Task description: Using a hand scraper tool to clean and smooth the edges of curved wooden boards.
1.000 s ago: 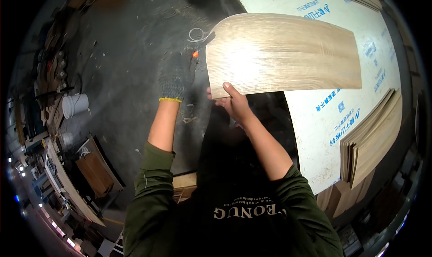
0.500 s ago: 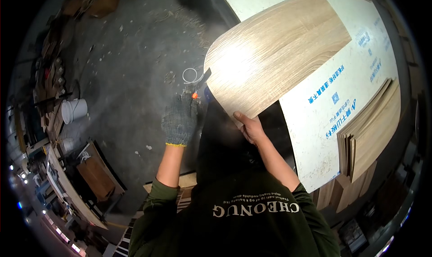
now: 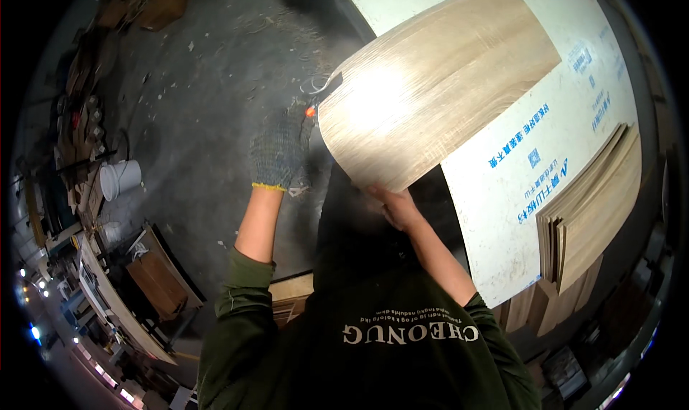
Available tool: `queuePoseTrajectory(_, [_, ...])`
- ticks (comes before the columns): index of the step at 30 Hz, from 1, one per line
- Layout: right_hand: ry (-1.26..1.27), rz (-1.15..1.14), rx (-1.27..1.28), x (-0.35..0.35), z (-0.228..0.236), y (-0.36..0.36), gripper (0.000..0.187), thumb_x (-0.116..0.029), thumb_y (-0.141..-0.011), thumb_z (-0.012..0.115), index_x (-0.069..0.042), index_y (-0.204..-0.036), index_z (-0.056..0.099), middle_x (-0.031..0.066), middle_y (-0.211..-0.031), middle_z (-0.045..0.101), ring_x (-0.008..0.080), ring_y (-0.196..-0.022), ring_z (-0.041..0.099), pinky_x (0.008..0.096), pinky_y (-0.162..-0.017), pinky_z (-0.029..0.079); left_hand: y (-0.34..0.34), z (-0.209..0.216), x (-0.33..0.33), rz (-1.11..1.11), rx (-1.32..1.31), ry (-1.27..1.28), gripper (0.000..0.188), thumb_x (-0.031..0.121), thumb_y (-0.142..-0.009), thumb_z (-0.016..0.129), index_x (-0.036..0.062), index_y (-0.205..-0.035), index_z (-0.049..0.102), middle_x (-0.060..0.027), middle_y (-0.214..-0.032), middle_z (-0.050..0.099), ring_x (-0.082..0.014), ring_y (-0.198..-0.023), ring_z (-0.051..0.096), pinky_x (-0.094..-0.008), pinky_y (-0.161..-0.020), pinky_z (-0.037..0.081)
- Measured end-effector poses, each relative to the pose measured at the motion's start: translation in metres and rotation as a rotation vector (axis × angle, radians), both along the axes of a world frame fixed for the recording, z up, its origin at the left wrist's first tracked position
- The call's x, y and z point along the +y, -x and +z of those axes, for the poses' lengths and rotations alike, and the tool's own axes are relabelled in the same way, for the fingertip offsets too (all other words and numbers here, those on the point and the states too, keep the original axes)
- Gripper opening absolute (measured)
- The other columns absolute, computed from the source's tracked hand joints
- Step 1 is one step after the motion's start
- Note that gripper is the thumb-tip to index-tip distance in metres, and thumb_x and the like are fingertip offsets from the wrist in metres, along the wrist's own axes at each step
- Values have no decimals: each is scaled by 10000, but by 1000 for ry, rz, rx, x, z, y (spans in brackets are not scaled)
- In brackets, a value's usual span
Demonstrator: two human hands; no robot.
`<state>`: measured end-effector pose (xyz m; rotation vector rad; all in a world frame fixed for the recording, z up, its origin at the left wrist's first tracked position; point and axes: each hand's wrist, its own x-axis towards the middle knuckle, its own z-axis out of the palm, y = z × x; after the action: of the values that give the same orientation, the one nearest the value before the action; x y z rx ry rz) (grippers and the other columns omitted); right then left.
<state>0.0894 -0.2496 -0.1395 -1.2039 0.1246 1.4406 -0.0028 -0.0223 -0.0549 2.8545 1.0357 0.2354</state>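
Note:
A wood-grain board (image 3: 445, 87) with a curved left end lies over the white sheet, its near left part sticking out past the sheet's edge. My right hand (image 3: 397, 206) is closed on the board's near corner; part of the fingers is hidden underneath. My left hand (image 3: 278, 155), in a grey knit glove with a yellow cuff, is closed beside the curved edge. It holds a small tool with an orange part (image 3: 311, 112); its kind is hard to tell. A dark flat piece (image 3: 334, 81) shows at the board's edge above the hand, next to a thin pale curled strip (image 3: 313, 87).
The white printed sheet (image 3: 495, 216) spreads under the board. A stack of wood-grain boards (image 3: 596, 202) lies at its right, with more boards below. On the concrete floor at left stand a white bucket (image 3: 120, 179) and a brown panel (image 3: 154, 284). Offcuts (image 3: 75, 116) are heaped beyond.
My left hand has moved away from me along the curved edge with the tool. The dark piece and pale strip have shifted up the edge too. My right hand's thumb has slid toward the board's rim.

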Motion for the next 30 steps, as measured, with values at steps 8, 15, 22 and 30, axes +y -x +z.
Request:
queuePoseTrajectory(8, [88,206,-9,-68,32,-47,456,-149,-805,700,-5,-1202,529,131,-1002,622,188,-790,577,301,-630,488,36,3,-66,-23,-1,22,313,244,-892,608,136,-1185,633,-162,-1043,639,-324,-880,624,-416,-744,504])
queuePoseTrajectory(15, [-328,-84,218,-74,-2,49,677,-340,-853,686,-10,-1368,397,178,-1299,538,234,-1014,557,371,-894,454,51,4,-97,93,26,135,357,242,-890,620,148,-1234,610,-142,-969,624,-311,-809,609,-402,-712,499])
queuePoseTrajectory(22, [-23,-146,-228,-31,-34,52,484,-248,-928,594,-44,-1323,401,131,-1223,568,279,-1104,562,421,-898,458,50,1,-83,31,38,41,276,239,-882,614,115,-1128,628,-141,-918,610,-312,-775,593,-413,-652,489])
queuePoseTrajectory(30, [-152,-397,100,-24,3,43,496,-205,-920,609,-59,-1339,388,124,-1214,573,288,-1090,578,436,-901,463,35,-1,-60,-38,19,3,240,257,-884,611,103,-1068,634,-139,-900,609,-329,-769,590,-434,-655,486])
